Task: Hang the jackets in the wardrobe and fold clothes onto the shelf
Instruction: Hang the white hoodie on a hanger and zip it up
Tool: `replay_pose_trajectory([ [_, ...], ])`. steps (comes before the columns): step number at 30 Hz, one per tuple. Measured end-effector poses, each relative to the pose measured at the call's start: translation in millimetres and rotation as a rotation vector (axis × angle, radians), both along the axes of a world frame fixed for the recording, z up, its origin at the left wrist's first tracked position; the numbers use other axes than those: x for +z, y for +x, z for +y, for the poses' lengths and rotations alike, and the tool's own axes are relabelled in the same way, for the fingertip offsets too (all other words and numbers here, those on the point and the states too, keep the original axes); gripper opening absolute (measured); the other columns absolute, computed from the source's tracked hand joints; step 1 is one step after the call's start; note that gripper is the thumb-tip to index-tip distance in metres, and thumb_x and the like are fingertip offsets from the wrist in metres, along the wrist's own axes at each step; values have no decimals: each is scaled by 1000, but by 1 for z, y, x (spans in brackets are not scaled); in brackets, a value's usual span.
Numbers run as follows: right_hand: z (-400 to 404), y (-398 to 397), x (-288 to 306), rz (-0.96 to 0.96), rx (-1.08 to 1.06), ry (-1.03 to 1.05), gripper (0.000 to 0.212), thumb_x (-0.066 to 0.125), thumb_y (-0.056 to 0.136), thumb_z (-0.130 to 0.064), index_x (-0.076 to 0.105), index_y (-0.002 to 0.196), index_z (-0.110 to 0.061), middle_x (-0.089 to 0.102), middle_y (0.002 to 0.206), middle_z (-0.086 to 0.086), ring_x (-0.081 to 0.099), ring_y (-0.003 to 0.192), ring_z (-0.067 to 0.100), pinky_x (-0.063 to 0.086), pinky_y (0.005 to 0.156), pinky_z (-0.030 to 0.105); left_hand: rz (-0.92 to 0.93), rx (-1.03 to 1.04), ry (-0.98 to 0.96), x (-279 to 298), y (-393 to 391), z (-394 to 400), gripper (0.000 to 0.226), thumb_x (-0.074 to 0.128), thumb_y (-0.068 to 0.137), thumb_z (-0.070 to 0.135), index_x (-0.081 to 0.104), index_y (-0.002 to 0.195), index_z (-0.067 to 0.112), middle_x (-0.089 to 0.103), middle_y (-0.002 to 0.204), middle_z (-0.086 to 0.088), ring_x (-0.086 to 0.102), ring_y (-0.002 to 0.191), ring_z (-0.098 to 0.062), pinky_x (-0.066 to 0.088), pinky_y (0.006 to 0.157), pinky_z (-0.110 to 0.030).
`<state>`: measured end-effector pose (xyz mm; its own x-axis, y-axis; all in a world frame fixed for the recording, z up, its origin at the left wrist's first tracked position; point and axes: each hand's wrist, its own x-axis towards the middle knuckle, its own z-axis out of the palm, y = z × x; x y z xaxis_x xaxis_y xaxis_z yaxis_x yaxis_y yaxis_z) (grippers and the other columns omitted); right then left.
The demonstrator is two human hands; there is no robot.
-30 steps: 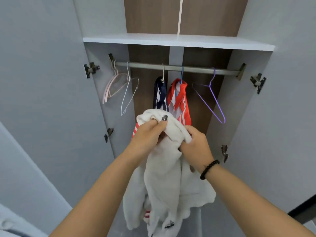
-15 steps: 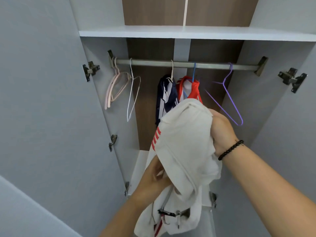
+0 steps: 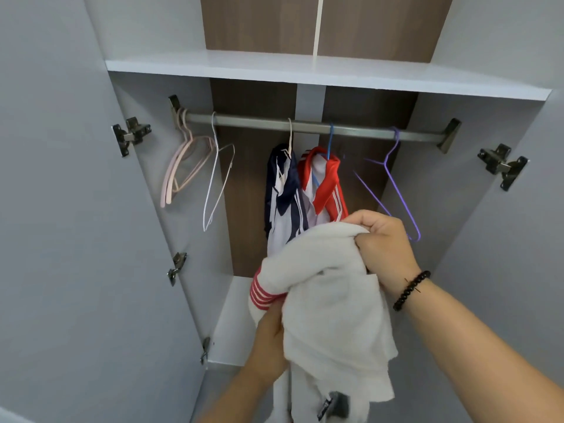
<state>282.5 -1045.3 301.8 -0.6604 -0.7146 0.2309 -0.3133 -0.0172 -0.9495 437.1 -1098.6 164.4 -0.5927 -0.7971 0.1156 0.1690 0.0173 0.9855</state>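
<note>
Fleece jacket, limp and bulky, held before the rail

Fleece (image 3: 329,306) hangs soft and light in front of the open wardrobe, below the rail (image 3: 305,126). It will sag and bunch wherever it is unsupported, so the collar or shoulders look like the best places to hold it. The right hand (image 3: 384,248) clutches a wad of cloth at the top. The left hand (image 3: 268,340) pinches the fabric lower down, beside the red-striped cuff (image 3: 264,296). A zip pull dangles at the bottom and could snag.

The purple hanger (image 3: 396,190) hangs bare just behind the right hand, beside the red jacket (image 3: 328,184) and navy jacket (image 3: 283,190). The white hanger (image 3: 216,184) and pink hangers (image 3: 183,169) sit further left. The gap at the right of the rail is narrow, and door hinges jut out on both sides.
</note>
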Motion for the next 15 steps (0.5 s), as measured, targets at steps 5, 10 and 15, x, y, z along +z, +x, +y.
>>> replay_pose_trajectory([
  [5,6,-56,-4,-42,-316,159,36,49,77,11,68,71,-19,70,74,1,65,78,21,55,70,33,-69,147,-126,40,-13,-16,29,46,99,5,64,107,27,68,101,31,60,97,13,47,87,-14],
  [10,27,-3,25,403,89,251,40,70,77,-32,57,115,-32,57,114,-19,53,104,-1,42,92,20,-9,167,-216,98,-21,-25,32,46,100,7,63,83,28,60,82,2,50,71,2,42,66,-8],
  [15,5,9,14,564,221,309,47,74,79,-33,54,121,-36,52,117,-21,49,96,-7,37,88,13,13,108,-213,120,-17,-33,34,43,101,10,68,100,32,73,91,21,64,85,7,46,70,-7],
])
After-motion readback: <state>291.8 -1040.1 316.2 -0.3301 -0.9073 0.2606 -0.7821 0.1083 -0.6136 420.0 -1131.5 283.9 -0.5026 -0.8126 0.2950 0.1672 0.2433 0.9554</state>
